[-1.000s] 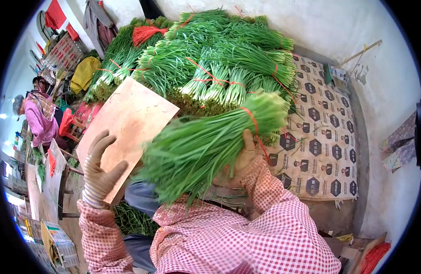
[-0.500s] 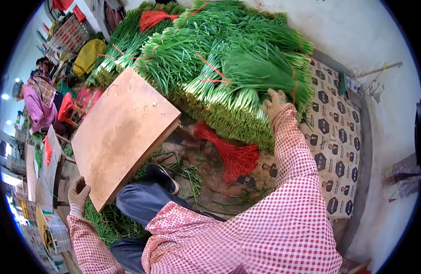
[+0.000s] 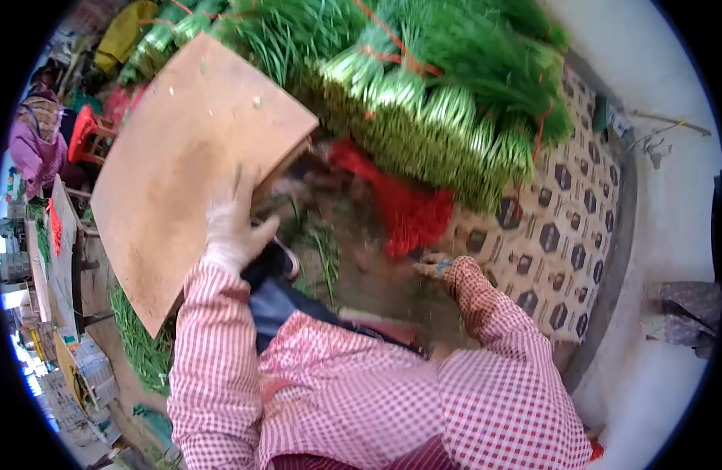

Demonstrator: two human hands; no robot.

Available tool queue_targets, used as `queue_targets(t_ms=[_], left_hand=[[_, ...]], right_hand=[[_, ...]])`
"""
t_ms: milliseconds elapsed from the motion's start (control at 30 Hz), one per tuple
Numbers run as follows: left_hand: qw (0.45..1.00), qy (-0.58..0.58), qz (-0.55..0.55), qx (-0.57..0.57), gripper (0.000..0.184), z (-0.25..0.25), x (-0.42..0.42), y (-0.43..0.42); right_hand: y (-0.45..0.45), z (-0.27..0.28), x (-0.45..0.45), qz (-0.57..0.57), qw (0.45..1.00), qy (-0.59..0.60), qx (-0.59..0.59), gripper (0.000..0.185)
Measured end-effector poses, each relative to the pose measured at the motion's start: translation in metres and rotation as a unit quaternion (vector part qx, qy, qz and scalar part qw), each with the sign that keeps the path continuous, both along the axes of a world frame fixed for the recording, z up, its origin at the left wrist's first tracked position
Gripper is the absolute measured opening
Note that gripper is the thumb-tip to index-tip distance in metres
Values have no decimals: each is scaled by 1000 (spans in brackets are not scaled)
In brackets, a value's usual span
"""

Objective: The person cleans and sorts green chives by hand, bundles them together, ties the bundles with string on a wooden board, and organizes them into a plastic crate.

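My left hand (image 3: pixel 234 231), in a pale glove, is raised over the right edge of a wooden board (image 3: pixel 153 196), fingers and thumb apart with nothing in them. Whether it touches the board is unclear. My right hand (image 3: pixel 434 265), also gloved, is low over the floor, just below a bundle of red ties (image 3: pixel 412 215). Its fingers point left, somewhat blurred, and no object shows in them. Above both hands rises a large stack of green chives (image 3: pixel 423 117), cut ends facing me, some bunches bound with red ties.
Patterned sheeting (image 3: pixel 560 235) covers the floor at right, beside a white wall (image 3: pixel 658 235). Loose green leaves (image 3: pixel 141 345) lie under the board. At far left are a person in a purple top (image 3: pixel 36 149), a red stool (image 3: pixel 86 137) and another board (image 3: pixel 65 251).
My left hand has gone from the board's lower left corner to its right edge. My right hand has left the chive stack and come down by the red ties. The view has tilted downward.
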State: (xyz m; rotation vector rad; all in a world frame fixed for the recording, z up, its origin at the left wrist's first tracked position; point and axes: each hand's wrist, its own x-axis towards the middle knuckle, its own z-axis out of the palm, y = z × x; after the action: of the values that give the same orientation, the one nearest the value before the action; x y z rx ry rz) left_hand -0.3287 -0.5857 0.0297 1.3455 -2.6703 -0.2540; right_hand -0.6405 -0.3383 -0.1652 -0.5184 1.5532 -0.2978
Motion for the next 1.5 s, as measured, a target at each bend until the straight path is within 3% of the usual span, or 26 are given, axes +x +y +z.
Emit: queue_targets(t_ms=[33, 100, 167, 233, 333, 367, 400, 500, 600, 633, 667, 833, 1000, 1067, 1267, 1367, 1433, 1500], left_hand=[[1000, -17, 10, -9, 93, -8, -9, -5], [993, -103, 27, -52, 98, -18, -22, -16], [987, -148, 29, -63, 98, -23, -26, -24], [980, -157, 37, -119, 95, -31, -27, -31], [974, -170, 36, -144, 90, -36, -25, -34], [975, -174, 36, -134, 90, -37, -25, -34], [976, -163, 29, -142, 88, -38, -23, -34], [975, -146, 15, -167, 83, -38, -22, -36], [975, -138, 12, -176, 84, -40, -22, -37], [974, -140, 14, -176, 84, -39, -23, -36], [977, -138, 18, -164, 85, -37, -25, -35], [977, -154, 34, -143, 91, -36, -26, -34], [984, -173, 43, 0, 81, -15, -31, -34], [995, -81, 2, -58, 79, -38, -20, -34], [994, -43, -85, 60, 84, -21, -2, -40], [993, -35, -78, 79, 92, -9, 53, -30], [995, -45, -59, 66, 96, -11, 114, -22], [994, -61, 41, 77, 99, -9, 180, -4]], right_hand=[[20, -17, 3, 152, 982, 112, 22, 64], [55, -42, 2, -45, 991, 33, 119, 60], [73, -63, -12, -210, 967, 36, 140, 49], [79, -85, -33, -262, 951, 137, 91, 39], [72, -120, -65, -241, 936, 255, -13, 27], [69, -129, -72, -258, 934, 245, -29, 24], [62, -131, -75, -343, 925, 163, -18, 25], [36, -134, -65, -581, 810, -72, 23, 28], [21, -142, -38, -596, 784, 108, 138, 35], [26, -142, -34, -370, 900, 223, 55, 38], [30, -141, -30, -114, 941, 318, -35, 42], [32, -111, -30, -22, 939, 343, -2, 39], [59, -47, -16, 222, 926, 306, 24, 36], [49, -6, -10, 328, 901, 281, 44, 35], [-23, 121, 23, 590, 765, 251, 61, 32], [-97, 182, 60, 651, 706, 276, -47, 31], [-158, 218, 89, 634, 700, 246, -217, 30], [-220, 250, 118, 583, 684, 189, -395, 27]])
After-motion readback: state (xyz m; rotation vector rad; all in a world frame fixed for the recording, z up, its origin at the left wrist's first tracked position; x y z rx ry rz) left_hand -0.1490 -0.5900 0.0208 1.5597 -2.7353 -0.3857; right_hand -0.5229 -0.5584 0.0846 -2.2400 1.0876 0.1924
